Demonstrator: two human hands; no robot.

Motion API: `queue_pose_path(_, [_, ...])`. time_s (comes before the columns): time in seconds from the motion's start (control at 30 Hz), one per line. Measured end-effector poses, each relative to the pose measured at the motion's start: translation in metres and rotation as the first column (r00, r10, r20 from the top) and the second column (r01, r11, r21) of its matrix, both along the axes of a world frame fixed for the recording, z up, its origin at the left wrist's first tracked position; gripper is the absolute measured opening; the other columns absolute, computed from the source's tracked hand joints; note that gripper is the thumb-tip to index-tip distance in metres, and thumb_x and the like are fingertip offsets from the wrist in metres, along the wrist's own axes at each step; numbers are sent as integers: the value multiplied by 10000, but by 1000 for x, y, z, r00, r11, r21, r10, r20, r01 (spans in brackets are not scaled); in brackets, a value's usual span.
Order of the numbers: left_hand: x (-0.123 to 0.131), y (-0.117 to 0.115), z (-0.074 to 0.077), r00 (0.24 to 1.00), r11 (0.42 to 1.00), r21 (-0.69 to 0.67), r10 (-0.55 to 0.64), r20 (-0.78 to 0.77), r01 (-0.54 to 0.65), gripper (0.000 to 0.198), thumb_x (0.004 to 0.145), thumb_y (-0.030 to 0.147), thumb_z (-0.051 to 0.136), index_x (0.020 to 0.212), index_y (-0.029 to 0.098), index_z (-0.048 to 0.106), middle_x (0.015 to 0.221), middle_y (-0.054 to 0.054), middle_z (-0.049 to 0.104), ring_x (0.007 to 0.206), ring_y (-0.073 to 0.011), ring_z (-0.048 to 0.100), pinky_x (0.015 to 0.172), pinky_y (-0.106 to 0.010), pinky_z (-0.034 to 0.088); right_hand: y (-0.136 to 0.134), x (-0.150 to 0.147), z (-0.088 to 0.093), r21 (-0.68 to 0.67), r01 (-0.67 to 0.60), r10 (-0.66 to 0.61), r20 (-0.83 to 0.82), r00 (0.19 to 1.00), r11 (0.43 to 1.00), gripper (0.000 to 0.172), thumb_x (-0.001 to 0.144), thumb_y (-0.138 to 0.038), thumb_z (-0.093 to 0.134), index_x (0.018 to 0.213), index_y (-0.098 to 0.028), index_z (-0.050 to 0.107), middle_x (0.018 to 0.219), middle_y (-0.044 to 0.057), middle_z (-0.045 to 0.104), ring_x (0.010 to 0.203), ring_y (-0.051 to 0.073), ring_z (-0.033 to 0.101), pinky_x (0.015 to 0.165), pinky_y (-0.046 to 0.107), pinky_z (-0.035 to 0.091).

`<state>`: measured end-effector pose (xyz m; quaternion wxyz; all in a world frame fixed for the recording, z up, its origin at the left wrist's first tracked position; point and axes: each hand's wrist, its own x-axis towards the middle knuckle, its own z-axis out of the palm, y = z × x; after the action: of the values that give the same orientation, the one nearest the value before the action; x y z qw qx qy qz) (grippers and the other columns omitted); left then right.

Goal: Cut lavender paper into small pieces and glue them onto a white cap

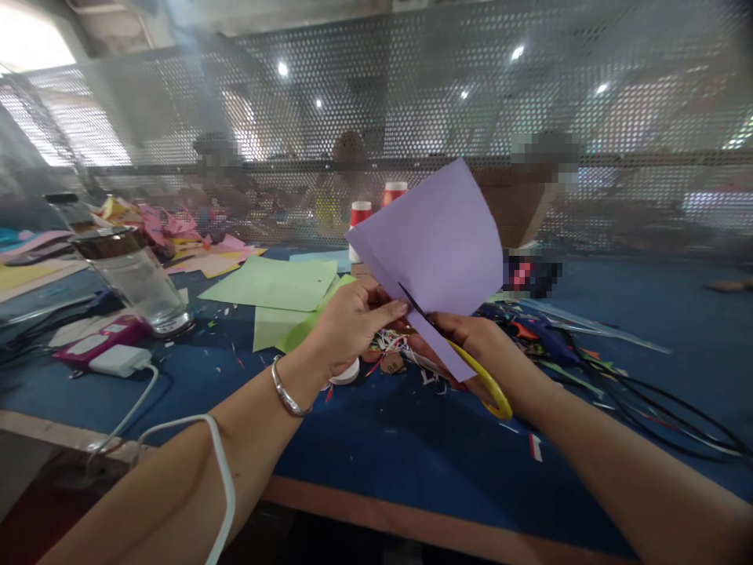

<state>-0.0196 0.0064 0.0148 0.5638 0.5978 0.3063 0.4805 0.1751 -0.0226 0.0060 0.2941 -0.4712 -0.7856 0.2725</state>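
My left hand (pixel 358 322) pinches the edge of a purple sheet of paper (pixel 438 235), which stands up tilted above the table. In my right hand (pixel 471 341) is a pair of scissors with yellow handles (pixel 497 392); their dark blades lie across the paper beside my left thumb. A narrow purple strip (pixel 444 349) hangs down from the cut toward my right hand. My right fingers are partly hidden behind the strip and the handles. Small paper scraps (pixel 394 341) lie on the blue table (pixel 365 439) beneath both hands.
Left are green paper sheets (pixel 276 282), a glass bottle (pixel 141 282), a purple power block (pixel 100 345) and a white cable (pixel 220 463) crossing my forearm. Red-and-white cups (pixel 360 212) stand behind the paper. A blue glue gun (pixel 547 337) and black cords lie right. A perforated screen (pixel 429 102) rises behind.
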Motion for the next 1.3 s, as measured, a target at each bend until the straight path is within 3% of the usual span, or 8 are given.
queue_pose_path(0.23, [-1, 2, -1, 999, 999, -33, -36, 26, 37, 178, 812, 213, 733, 960, 150, 658, 871, -53, 696, 770, -148, 686, 788, -335, 555, 2, -1, -2, 57, 51, -52, 32, 998, 997, 145, 839, -287, 629, 854, -184, 729, 751, 29, 712, 642, 156, 621, 503, 236, 446])
queue_pose_path(0.43, [-2, 3, -2, 999, 998, -63, -10, 33, 12, 236, 793, 205, 760, 981, 137, 634, 857, -47, 691, 757, -141, 690, 789, -327, 571, 4, 2, -7, 35, 70, -68, -50, 996, 997, 127, 798, -306, 672, 795, -198, 739, 717, 23, 707, 745, 211, 666, 566, 272, 508])
queue_pose_path(0.73, [-6, 2, 7, 995, 996, -89, -6, 100, 15, 408, 702, 176, 842, 1040, 166, 614, 859, -52, 733, 715, -159, 714, 688, -293, 595, 10, 0, -19, 78, 162, -159, -35, 987, 984, 147, 788, -328, 642, 697, -230, 702, 576, 20, 650, 677, 247, 663, 495, 271, 449])
queue_pose_path(0.87, [-9, 3, 9, 995, 998, -30, 52, 81, -49, 301, 775, 286, 800, 1012, 181, 648, 824, -47, 744, 651, -164, 715, 633, -302, 595, 8, 1, -11, 130, 88, -95, 48, 994, 988, 164, 759, -375, 688, 695, -224, 691, 592, 19, 658, 671, 242, 650, 518, 268, 439])
queue_pose_path(1.03, [-11, 4, 10, 994, 994, 3, 110, 18, -110, 160, 800, 282, 775, 868, 161, 696, 752, -54, 744, 633, -144, 705, 591, -252, 560, 7, -3, -8, 251, 104, -138, 120, 983, 962, 328, 856, -481, 610, 731, -188, 687, 609, 14, 634, 599, 167, 576, 521, 241, 382])
queue_pose_path(1.3, [-13, 7, 14, 991, 989, -64, 134, 24, -132, 205, 723, 282, 850, 791, 150, 707, 646, -41, 716, 574, -123, 665, 556, -234, 527, -5, -9, 3, 64, 117, -122, 76, 990, 991, 395, 876, -548, 599, 839, -167, 697, 636, 14, 617, 440, 88, 432, 416, 229, 298])
